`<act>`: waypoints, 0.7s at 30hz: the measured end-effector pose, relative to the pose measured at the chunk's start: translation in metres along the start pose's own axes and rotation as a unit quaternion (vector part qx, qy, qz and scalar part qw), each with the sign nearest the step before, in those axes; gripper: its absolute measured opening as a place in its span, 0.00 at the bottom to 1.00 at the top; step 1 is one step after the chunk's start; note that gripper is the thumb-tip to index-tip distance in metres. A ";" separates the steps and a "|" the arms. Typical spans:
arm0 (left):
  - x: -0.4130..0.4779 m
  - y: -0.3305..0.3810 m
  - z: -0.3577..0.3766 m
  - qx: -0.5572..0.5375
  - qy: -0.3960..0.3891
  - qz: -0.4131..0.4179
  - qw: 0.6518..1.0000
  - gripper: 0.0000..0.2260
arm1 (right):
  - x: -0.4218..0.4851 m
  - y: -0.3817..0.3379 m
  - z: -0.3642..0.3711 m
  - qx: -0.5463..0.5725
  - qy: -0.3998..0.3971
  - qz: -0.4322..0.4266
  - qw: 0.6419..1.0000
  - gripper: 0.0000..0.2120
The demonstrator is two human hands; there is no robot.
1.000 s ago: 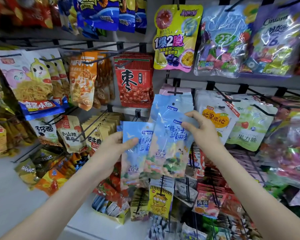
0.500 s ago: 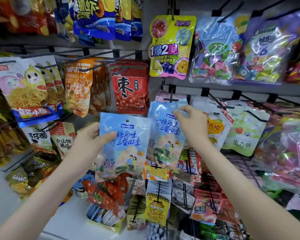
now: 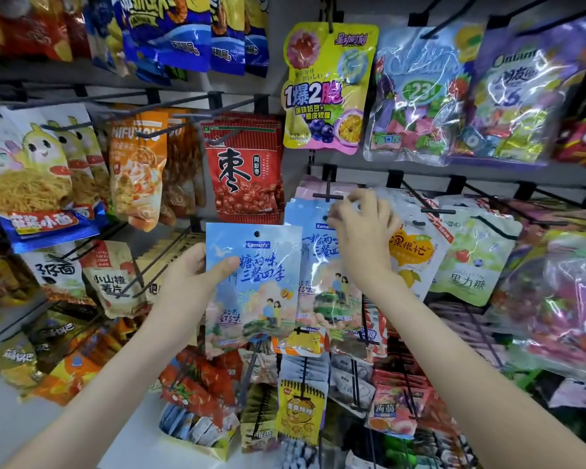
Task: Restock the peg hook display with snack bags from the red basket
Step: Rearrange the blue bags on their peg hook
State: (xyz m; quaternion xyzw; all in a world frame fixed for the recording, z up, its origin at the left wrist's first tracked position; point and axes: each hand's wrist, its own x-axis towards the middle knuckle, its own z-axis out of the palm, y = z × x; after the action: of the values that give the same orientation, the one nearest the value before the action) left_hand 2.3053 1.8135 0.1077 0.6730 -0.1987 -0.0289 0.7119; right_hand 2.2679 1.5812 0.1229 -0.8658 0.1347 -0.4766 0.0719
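In the head view, a blue snack bag (image 3: pixel 254 286) is being held upright by the left grip (image 3: pixel 186 279), a bare hand. The thumb is being pressed across the front of the bag near its left edge and the fingers are curled behind, so the grip is closed round that edge. The bag is being held in front of the display, just left of its column, with the punched hole at its top free of any peg.

A second blue bag (image 3: pixel 318 265) of the same print is being handled by the right grip (image 3: pixel 362 238). Its fingers are curled in at the bag's top strip beside the hanging hole, and the strip is being pinched there, just below the crossbar tip of the peg hook (image 3: pixel 328 196). Whether the hole is already over the peg cannot be told, as part of the strip is being covered by the hand. The red basket is not being shown.

The hanging of the second bag is being judged as the step in hand. The next move is being judged to call for the hole to be lined up with the tip and the bag slid back along the peg towards the pink packs (image 3: pixel 313 187). The left-held bag would then be passed across for the same treatment.
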 end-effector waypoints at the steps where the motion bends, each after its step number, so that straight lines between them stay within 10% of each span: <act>1: 0.001 -0.002 0.001 -0.008 0.004 -0.002 1.000 0.06 | -0.004 0.002 0.001 -0.018 0.012 -0.011 1.000 0.04; 8: 0.005 -0.009 0.002 -0.017 -0.026 0.008 0.999 0.07 | -0.026 -0.007 0.009 0.050 -0.034 -0.002 0.998 0.22; 21: 0.036 -0.030 0.034 0.047 -0.245 -0.057 0.967 0.11 | 0.001 0.013 0.037 0.082 -0.097 0.034 0.991 0.25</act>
State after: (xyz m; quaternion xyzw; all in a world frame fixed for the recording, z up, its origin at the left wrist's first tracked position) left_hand 2.3337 1.7672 0.0878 0.6886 -0.3291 -0.2242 0.6061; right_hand 2.2977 1.5686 0.1002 -0.8941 0.1165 -0.3970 0.1718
